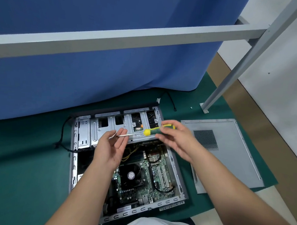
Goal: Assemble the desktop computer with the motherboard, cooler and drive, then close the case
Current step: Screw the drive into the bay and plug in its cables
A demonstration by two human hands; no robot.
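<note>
Left hand [113, 145]: raised above the open case, palm turned up and fingers loosely spread; its fingertips [122, 132] meet the tip of the screwdriver shaft [125, 135]. Whether a screw sits pinched there I cannot tell, it is too small to see.
Screwdriver [158, 130]: held level over the drive bays, the shaft running left from the right-hand grip, the yellow collar just left of that grip, the green and yellow handle inside it.
Right hand [175, 137]: its grip is clamped on the handle, fingers curled over the top and thumb beneath.
Computer case [83, 125]: lying open on its side on the green mat [27, 156] of the tabletop, directly beneath both hands.
Motherboard [148, 182]: already in the case, below the grips and nearer the person.
Cooler fan [131, 175]: seated on the board, under the left forearm.
Drive cage [111, 125]: just beyond the shaft tip; the drive itself I cannot make out.
Side panel [229, 153]: flat on the mat, well apart to the right of the right-hand grip, not yet fitted.
Step in hand: by my reckoning, readying the driver for a fixing screw.
Next move: likely bringing the tip down square onto a screw hole, steadied by the left fingers, then turning.
</note>
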